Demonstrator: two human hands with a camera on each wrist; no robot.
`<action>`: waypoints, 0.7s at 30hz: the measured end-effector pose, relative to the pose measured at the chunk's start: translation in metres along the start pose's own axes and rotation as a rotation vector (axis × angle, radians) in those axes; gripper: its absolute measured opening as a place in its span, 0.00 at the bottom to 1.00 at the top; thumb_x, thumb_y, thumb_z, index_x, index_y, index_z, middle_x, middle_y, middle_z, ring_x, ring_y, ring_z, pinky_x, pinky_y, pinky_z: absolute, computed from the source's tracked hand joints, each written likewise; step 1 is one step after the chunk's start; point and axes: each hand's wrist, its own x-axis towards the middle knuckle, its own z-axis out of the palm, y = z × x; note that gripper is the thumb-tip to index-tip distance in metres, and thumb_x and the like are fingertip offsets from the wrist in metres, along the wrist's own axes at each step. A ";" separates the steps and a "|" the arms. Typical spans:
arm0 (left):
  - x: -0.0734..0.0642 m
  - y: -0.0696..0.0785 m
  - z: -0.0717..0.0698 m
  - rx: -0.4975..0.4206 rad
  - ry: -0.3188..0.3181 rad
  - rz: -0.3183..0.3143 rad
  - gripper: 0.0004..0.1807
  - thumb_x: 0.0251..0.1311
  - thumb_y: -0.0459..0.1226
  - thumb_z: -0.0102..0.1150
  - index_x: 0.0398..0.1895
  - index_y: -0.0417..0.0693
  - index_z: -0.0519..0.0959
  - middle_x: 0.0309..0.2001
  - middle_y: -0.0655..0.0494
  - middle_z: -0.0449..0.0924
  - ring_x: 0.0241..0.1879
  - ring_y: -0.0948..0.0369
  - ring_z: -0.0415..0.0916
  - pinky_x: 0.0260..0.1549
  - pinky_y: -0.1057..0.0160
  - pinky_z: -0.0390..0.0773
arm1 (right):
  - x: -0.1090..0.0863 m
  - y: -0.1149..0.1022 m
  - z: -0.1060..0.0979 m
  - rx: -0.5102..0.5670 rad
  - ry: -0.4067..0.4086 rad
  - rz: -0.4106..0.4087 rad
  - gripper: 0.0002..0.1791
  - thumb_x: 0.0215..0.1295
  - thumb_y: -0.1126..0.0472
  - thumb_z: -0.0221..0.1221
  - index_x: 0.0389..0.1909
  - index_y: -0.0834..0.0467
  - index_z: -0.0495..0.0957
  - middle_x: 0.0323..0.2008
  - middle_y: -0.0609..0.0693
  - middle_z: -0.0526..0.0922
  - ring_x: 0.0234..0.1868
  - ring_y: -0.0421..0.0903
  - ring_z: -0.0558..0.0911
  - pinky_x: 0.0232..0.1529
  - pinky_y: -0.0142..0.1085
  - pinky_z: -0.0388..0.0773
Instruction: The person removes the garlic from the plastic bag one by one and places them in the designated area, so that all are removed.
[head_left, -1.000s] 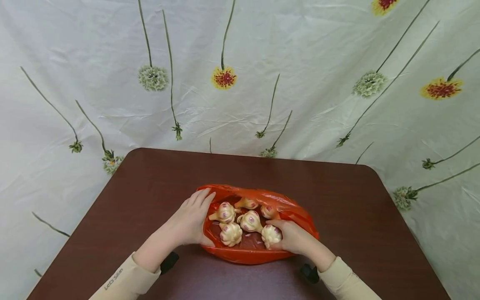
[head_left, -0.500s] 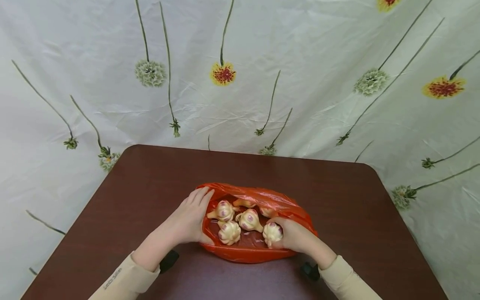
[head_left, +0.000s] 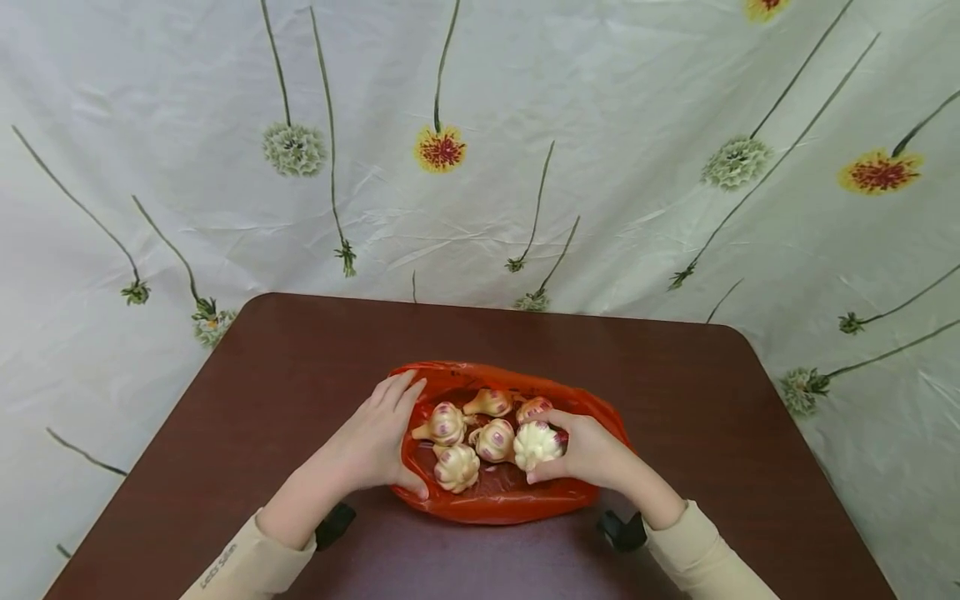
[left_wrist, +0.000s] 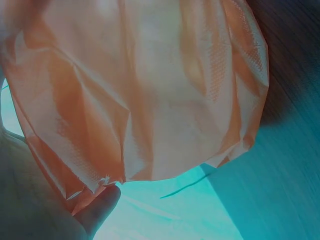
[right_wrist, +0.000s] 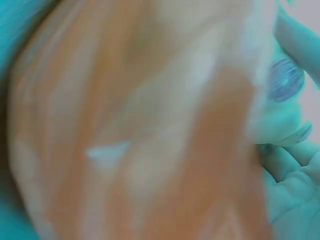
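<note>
A red plastic bag [head_left: 495,510] lies with its mouth spread wide on the table, several garlic bulbs [head_left: 457,468] inside. My left hand [head_left: 371,442] holds the bag's left rim, thumb at the near side and fingers at the far side. Between the thumb and fingers of my right hand [head_left: 596,454] is one garlic bulb [head_left: 537,446], over the right part of the bag's mouth. The right wrist view shows that bulb [right_wrist: 285,82] beyond the bag's blurred wall [right_wrist: 150,150]. Bag film [left_wrist: 150,100] fills most of the left wrist view, its edge beside the thumb [left_wrist: 102,207].
The dark brown table [head_left: 337,342] has rounded far corners. Behind it hangs a white cloth [head_left: 630,100] printed with flowers. Black wrist devices [head_left: 621,532] show under both forearms.
My right hand has come up and slightly away from me, bringing the garlic bulb out from low in the bag. The left hand stays at the rim, nearly still.
</note>
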 end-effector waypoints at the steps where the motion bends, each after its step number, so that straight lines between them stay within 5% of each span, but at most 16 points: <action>1: 0.000 0.000 0.000 -0.001 0.002 0.002 0.71 0.23 0.57 0.84 0.70 0.28 0.59 0.71 0.29 0.56 0.70 0.35 0.54 0.65 0.36 0.64 | -0.001 -0.002 -0.002 0.015 0.003 -0.004 0.43 0.46 0.46 0.76 0.62 0.61 0.74 0.57 0.56 0.81 0.53 0.51 0.81 0.53 0.47 0.80; 13: -0.001 0.001 -0.001 -0.012 0.020 0.008 0.70 0.22 0.55 0.85 0.70 0.29 0.59 0.71 0.29 0.57 0.69 0.35 0.54 0.64 0.36 0.65 | -0.012 -0.024 -0.049 0.244 0.095 -0.028 0.38 0.50 0.51 0.75 0.62 0.53 0.74 0.50 0.52 0.83 0.44 0.46 0.80 0.44 0.35 0.81; 21: -0.002 0.001 -0.001 -0.019 0.032 0.024 0.70 0.21 0.54 0.86 0.69 0.28 0.60 0.71 0.29 0.57 0.69 0.34 0.54 0.64 0.36 0.65 | -0.017 -0.014 -0.085 0.310 0.275 -0.010 0.35 0.55 0.58 0.73 0.64 0.54 0.72 0.53 0.55 0.80 0.43 0.44 0.80 0.42 0.30 0.80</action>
